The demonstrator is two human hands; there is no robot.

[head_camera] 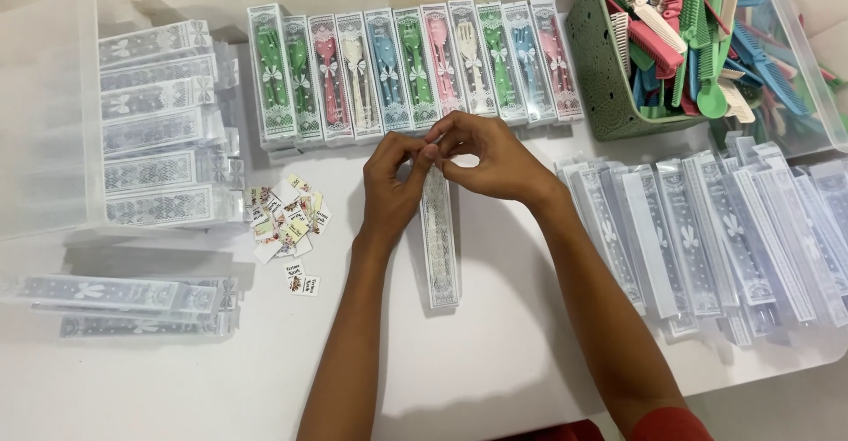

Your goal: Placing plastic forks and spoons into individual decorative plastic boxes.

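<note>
Hands are meeting at the top end of 1 clear lace-printed sleeve [439,238] lying on the white surface [495,353]: left hand [393,185] and right hand [486,158] are both pinching its opening. Beyond them, 11 filled packs [415,70] are standing finished; right of them, many empty sleeves [707,238] and a green basket of cutlery [618,61] are waiting.

Clear box [439,238] with white lace print; behind it boxed cutlery sets [415,70] green, pink, cream, blue; right of those, green basket [618,79] holding pink, green, cream combs.
</note>
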